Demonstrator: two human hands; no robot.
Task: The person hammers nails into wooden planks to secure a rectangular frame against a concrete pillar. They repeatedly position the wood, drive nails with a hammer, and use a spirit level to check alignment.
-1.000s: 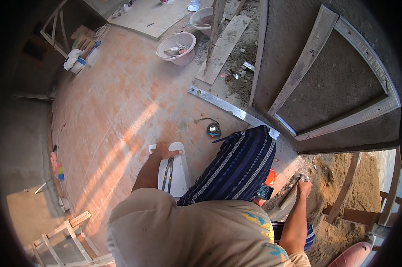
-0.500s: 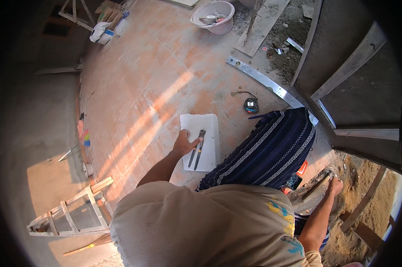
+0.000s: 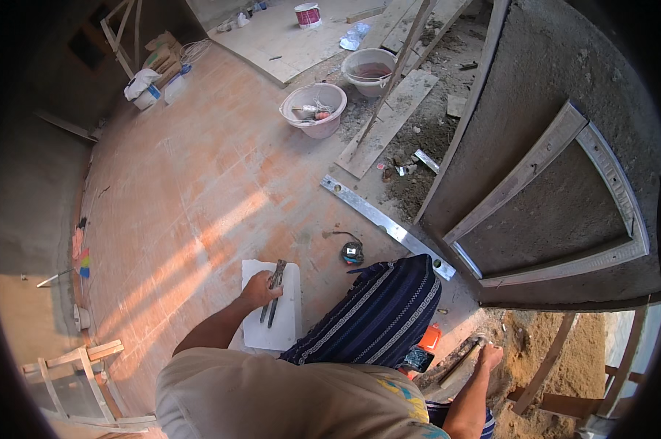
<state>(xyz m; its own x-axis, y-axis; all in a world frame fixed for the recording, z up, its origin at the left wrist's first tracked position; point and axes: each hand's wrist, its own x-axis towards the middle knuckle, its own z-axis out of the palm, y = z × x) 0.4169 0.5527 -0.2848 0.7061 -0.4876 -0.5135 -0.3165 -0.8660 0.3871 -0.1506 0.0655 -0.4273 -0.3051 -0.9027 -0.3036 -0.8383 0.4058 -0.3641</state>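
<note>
Though partly hidden, pincers point(image 3: 278, 277) clamped in fingers of the left hand point(image 3: 259, 290), those of the right hand point(image 3: 492, 356) unclear.

The person's left hand point(image 3: 257, 290) is closed in a grip, fingers bent, the thumb point(image 3: 275, 293) reaching across to its right. From it the left forearm point(image 3: 213, 327) slants back and leftward. Well to the right of that hand and farther back, the right hand point(image 3: 490, 356) has curled fingers, partly hidden; the right forearm point(image 3: 468, 402) extends behind it.
</note>
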